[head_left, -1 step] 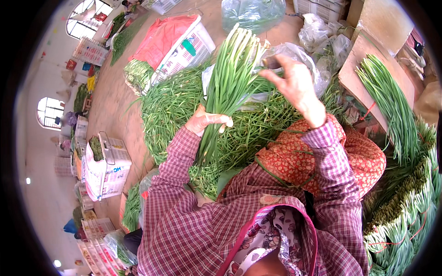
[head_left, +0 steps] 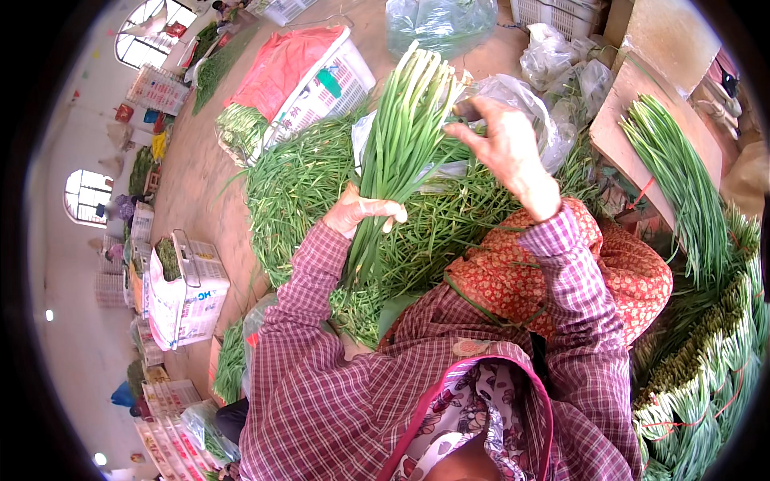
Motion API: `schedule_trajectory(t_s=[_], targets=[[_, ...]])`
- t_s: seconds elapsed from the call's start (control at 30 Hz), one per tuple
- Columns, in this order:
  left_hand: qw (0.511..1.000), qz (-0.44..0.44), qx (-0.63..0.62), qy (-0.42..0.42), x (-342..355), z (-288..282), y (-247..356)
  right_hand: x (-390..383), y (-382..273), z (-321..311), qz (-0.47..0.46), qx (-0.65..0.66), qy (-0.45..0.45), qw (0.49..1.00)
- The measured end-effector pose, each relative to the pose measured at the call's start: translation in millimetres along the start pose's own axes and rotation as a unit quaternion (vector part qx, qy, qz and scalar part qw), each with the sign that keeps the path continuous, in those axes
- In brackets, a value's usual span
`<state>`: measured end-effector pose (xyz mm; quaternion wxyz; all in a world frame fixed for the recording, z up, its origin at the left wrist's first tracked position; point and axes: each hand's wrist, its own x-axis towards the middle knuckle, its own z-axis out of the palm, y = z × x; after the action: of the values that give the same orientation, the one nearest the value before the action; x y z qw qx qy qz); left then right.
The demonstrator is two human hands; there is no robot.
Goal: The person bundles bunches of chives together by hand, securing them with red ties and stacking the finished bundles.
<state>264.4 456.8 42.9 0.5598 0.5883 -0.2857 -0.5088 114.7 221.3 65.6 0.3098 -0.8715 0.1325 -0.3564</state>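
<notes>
A thick bunch of garlic chives (head_left: 401, 128) stands tilted in front of me, its pale stem ends pointing away. Around its lower, leafy part my left hand (head_left: 365, 210) is closed, thumb across the front. My right hand (head_left: 507, 144) is raised at the right of the stem ends. Its thumb and forefinger are apart, with the thumb close to the outer stems; whether it touches them I cannot tell. A wide heap of loose chives (head_left: 297, 192) spreads beneath both hands, some of it over my lap.
A white crate (head_left: 341, 76) with red cloth stands beyond the heap. Another white crate (head_left: 188, 309) is at left. On a board (head_left: 613, 120) at right rests a chive bunch (head_left: 674, 176), above stacked tied bundles (head_left: 690, 409). Plastic bags (head_left: 553, 60) lie at far right.
My right hand has shifted slightly left and down, its thumb coming nearer to the bunch. The left hand and the chives in it look unmoved.
</notes>
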Motion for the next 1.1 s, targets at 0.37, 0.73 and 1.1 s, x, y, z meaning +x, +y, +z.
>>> schedule_trajectory(t_s=[0.37,0.73,1.1], targets=[[0.994,0.005,-0.098,0.044,6.0,-6.5,-13.8,-18.4,-12.8,-29.7,-0.081,0.011,-0.032,0.996],[0.991,0.070,-0.061,0.099,-5.8,-18.6,-12.8,-9.1,-27.6,-46.5,-0.124,-0.101,-0.008,0.987],[0.992,0.099,-0.011,0.082,-7.0,10.6,-13.4,26.9,-48.6,11.2,-0.093,-0.169,0.065,0.979]])
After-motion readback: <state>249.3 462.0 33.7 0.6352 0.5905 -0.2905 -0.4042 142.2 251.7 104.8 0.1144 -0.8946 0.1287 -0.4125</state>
